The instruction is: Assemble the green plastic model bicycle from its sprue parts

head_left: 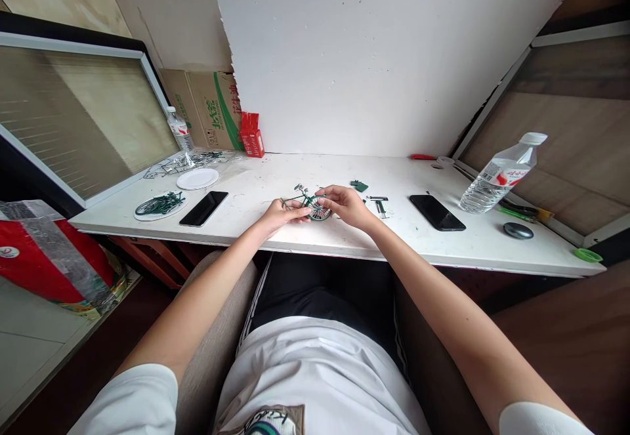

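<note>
Just above the table's front part, a small green model bicycle point(319, 212) is held between both hands, one spoked wheel facing me. My left hand point(287, 216) grips it from the left, with thin frame parts sticking out past the fingers. Thumb and fingers of my right hand point(343, 205) pinch it at the wheel's upper right. Handlebar-like pieces rise over the left fingers; the finer joints are too small to make out. Right of my right hand lie loose dark green parts point(378, 207), and a flat green piece point(359, 186) is farther back.
At left are a plate of green parts point(160, 205), a white plate point(197, 178), a phone point(203, 208) and cut sprues point(197, 161). A second phone point(437, 212), a water bottle point(502, 172) and a dark oval object point(518, 230) stand right. A white board point(384, 67) closes the back.
</note>
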Demonstrator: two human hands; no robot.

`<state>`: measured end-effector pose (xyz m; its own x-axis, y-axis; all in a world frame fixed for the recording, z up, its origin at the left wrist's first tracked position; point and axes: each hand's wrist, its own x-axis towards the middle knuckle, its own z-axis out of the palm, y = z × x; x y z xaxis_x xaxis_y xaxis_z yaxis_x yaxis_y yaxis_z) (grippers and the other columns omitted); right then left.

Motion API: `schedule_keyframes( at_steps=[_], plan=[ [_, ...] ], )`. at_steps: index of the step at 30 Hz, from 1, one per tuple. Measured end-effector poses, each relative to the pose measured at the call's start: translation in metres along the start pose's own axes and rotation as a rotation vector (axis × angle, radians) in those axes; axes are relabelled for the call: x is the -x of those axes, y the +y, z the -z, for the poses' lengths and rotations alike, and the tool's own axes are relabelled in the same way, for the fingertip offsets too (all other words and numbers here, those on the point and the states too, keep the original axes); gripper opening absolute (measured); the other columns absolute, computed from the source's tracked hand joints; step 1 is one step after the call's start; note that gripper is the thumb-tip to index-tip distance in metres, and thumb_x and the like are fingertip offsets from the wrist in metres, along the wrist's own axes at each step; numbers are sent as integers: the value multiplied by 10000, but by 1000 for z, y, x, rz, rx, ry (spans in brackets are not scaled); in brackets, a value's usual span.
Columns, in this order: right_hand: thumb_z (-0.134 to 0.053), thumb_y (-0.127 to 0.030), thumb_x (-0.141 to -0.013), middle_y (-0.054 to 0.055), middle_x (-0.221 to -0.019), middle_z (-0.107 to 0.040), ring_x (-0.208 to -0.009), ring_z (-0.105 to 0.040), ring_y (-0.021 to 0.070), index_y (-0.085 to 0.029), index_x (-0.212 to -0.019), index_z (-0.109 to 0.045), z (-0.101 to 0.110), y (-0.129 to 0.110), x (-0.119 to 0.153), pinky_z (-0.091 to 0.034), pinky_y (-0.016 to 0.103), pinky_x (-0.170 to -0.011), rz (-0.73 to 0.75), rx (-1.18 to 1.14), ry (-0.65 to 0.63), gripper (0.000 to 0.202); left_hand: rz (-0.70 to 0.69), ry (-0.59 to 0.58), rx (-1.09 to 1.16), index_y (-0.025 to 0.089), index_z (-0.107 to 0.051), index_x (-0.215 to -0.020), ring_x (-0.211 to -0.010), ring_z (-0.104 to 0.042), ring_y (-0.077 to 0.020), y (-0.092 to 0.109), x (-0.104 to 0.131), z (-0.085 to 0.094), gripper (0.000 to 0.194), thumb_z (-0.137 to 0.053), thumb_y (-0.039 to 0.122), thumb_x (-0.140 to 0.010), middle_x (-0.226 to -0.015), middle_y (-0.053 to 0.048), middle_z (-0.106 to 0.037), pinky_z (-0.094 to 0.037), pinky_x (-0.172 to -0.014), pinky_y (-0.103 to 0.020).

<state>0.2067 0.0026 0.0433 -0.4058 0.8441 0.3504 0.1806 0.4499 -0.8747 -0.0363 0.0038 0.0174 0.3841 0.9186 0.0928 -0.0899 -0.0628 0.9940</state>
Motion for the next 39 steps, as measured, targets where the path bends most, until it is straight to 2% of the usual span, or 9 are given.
schedule_keyframes(
  at_steps=[15,24,31,35,39],
  plan=[
    [-766,-615,-889,85,-982,-786,-846,-732,234,-205,-1172,-749,0,4,-1,-594,348,-714,-9,14,2,499,10,-1,-1,118,-808,-941,-850,-772,-222,-2,-2,1,458,-971,462,-686,-1024,-130,-798,-579,-797,-334],
    [-758,-619,-891,83,-980,-790,-851,-739,236,-207,-1173,-759,0,4,-1,-602,347,-710,-11,37,-5,500,-7,-5,-11,121,-807,-927,-856,-769,-226,-4,-2,2,443,-968,459,-690,-981,-116,-793,-584,-803,-344],
    [-810,-561,-874,62,-906,-780,-888,-771,256,-221,-1253,-697,0,4,0,-654,382,-752,-64,-45,-93,522,-18,16,-23,114,-812,-956,-839,-760,-220,-5,-3,0,471,-966,473,-694,-984,-123,-793,-597,-800,-354],
    [-851,-534,-843,55,-891,-789,-876,-774,245,-215,-1250,-697,3,7,-1,-645,388,-801,-64,-27,-96,540,-6,29,-33,123,-811,-949,-845,-763,-226,-4,-3,-1,476,-974,481,-681,-1014,-126,-799,-614,-840,-382],
    [-847,-523,-854,60,-899,-797,-838,-768,229,-199,-1240,-709,6,9,-1,-622,380,-804,-36,-4,-100,523,24,-30,-43,121,-811,-971,-877,-771,-232,1,0,4,475,-977,461,-684,-1026,-131,-803,-619,-834,-364]
  ],
)
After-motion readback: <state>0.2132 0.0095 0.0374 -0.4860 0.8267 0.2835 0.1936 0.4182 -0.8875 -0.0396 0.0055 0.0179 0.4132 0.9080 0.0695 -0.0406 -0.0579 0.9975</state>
